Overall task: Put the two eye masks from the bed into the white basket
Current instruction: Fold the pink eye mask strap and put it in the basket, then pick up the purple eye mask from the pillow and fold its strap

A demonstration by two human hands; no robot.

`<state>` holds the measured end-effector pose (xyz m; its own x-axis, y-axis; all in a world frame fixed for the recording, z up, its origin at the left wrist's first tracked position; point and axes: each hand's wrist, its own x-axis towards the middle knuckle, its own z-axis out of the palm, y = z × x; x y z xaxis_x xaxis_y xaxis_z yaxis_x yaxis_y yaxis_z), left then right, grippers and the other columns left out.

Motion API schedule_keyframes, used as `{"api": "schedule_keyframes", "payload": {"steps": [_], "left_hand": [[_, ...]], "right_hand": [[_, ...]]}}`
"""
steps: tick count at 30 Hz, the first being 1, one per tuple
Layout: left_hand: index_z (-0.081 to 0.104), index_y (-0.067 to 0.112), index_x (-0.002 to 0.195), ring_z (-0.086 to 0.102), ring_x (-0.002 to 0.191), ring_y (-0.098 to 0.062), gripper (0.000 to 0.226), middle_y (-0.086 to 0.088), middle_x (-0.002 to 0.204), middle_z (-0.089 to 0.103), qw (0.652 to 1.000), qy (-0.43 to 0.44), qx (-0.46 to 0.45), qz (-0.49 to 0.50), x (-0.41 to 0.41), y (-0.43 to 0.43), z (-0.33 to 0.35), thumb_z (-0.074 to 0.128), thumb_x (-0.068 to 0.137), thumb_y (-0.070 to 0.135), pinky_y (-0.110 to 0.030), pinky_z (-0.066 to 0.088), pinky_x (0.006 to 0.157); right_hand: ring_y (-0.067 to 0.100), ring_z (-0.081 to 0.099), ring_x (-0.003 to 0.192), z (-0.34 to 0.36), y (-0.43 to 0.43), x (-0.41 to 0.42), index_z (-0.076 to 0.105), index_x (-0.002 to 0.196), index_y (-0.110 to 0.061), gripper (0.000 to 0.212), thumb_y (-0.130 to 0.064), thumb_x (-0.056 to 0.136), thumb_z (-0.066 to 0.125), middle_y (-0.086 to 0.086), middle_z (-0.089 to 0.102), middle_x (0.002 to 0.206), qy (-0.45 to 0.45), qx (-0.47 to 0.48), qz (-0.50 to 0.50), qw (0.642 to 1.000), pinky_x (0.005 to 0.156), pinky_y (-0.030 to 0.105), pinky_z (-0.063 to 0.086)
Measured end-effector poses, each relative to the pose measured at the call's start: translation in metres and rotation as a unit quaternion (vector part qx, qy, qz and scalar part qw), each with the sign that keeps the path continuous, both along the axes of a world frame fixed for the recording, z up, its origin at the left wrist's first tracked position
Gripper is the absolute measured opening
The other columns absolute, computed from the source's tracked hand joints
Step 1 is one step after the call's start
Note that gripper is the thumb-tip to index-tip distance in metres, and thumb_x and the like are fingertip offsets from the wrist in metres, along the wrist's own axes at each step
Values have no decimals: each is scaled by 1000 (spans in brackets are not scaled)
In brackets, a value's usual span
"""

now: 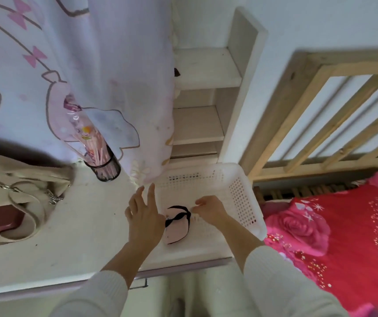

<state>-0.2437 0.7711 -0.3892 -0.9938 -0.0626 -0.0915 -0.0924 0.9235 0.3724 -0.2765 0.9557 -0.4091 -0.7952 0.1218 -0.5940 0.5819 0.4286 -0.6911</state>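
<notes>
The pink eye mask with its black strap is down inside the white basket, lying on the basket floor close to the near-left wall. It sits right between the two hands: just to the right of the left hand, and just left of and slightly below the right hand. Its long axis runs roughly away from the person, tilted a little, with the strap crossing the far end.

The left hand is spread, fingers fanned out and pointing away, palm down over the basket's left rim, its edge at or touching the mask. The right hand has fingers curled in together above the basket floor; whether they pinch a bit of strap or a second, pale mask I can't tell. Only one mask is clearly visible.

My read: the left hand is nearer the mask, and the drop looks done for this one.

Off to the right of the right hand lies the bed in its red and pink rose cover. Left of the left hand, a black mesh cup holds a clear packet; its printing is too blurred to read. No brand shows anywhere.
</notes>
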Motion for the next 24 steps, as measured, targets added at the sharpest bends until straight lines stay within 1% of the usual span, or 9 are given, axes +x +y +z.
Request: {"api": "schedule_keyframes", "payload": {"steps": [2,4,6,8,12,14,17,20,24], "left_hand": [[24,15,147,20,137,-37,79,-18,152,22,998,38,5,-55,-18,22,10,59,77,10,-51,26,108],[32,15,143,22,136,-34,72,-15,150,27,990,57,18,-128,-33,59,17,58,77,8,-50,25,110],[36,16,140,21,138,-29,64,-10,150,29,978,60,27,-197,-44,110,22,55,79,10,-48,22,113],[38,19,138,25,137,-27,59,-7,148,32,962,72,25,-263,-49,170,23,56,83,13,-45,27,112],[47,19,131,41,129,-27,52,-6,138,48,914,95,40,-392,-33,304,20,61,81,16,-43,39,105],[46,19,130,42,130,-27,52,-6,136,49,900,72,45,-429,-12,368,9,63,81,17,-44,40,106],[43,18,134,38,134,-26,54,-7,140,47,886,-6,46,-461,32,446,-20,60,83,19,-42,38,110],[31,17,142,24,143,-28,63,-12,154,29,847,-97,-8,-523,70,511,-50,56,85,21,-40,27,117],[26,17,146,16,146,-31,69,-14,160,15,818,-157,-48,-551,82,595,-71,59,85,24,-44,26,117]], "right_hand": [[25,63,104,21,29,-3,64,117,-6,40,-18,79,73,11,64,122,34,-10,-34,999,83,29,51],[26,67,93,41,69,2,69,104,-7,24,-14,81,70,12,70,108,82,-14,-84,993,83,34,54],[21,67,84,58,117,17,73,93,-11,13,-13,82,66,3,72,89,130,38,-124,983,82,31,53],[18,67,77,68,169,42,75,85,-10,12,-10,81,64,2,72,78,148,77,-181,969,79,31,52],[20,65,75,61,276,110,76,88,-9,14,-11,79,64,11,75,84,105,124,-290,943,78,37,54],[21,67,78,46,326,145,75,86,-11,13,-15,79,64,12,76,86,74,124,-341,929,78,39,55],[18,64,75,18,393,197,75,84,-13,11,-16,79,65,7,73,81,34,117,-398,909,71,30,51],[19,62,76,-7,455,242,74,83,-8,13,-17,79,65,9,71,81,-27,118,-413,902,65,24,43],[24,65,78,-30,534,278,73,81,-5,13,-15,76,65,13,71,81,-74,117,-445,885,66,26,45]]}}
